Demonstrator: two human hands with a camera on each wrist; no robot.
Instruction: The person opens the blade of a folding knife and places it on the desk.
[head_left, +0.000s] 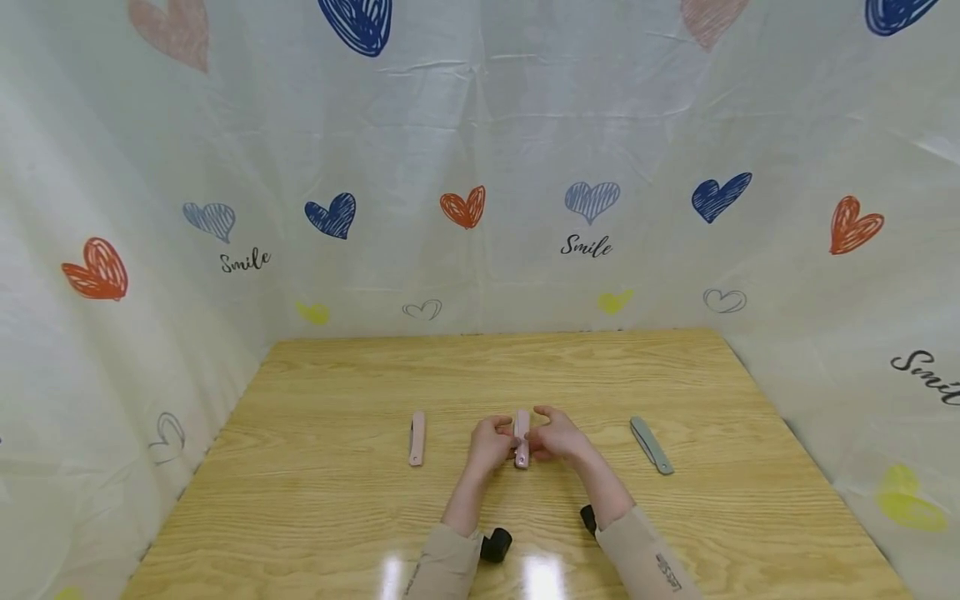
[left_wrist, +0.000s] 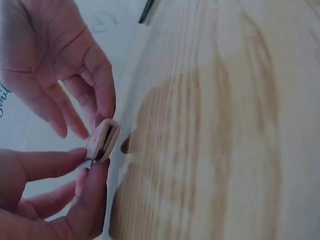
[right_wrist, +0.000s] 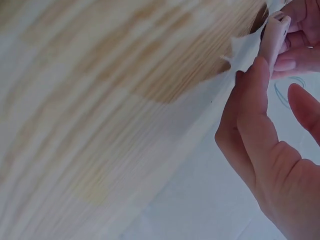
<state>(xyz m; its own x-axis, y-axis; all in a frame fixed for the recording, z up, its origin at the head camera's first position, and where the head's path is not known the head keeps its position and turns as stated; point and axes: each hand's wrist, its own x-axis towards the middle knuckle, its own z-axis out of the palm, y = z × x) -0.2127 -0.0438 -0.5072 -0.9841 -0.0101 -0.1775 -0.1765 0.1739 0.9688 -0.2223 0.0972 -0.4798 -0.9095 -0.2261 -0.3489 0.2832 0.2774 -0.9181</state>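
Observation:
A pink folding knife stands between both hands at the middle of the table. My left hand pinches it at its slotted side, with thumb and fingertips close together on a thin bit there. In the left wrist view the dark slot of the knife faces the camera. My right hand touches the other side of the knife with extended fingertips, its thumb held apart. In the right wrist view those fingers lie along the pink handle.
Another pink folding knife lies left of the hands on the wooden table. A grey-green folding knife lies slanted on the right. Behind the table hangs a white curtain with printed hearts. Black wrist devices sit by the sleeves.

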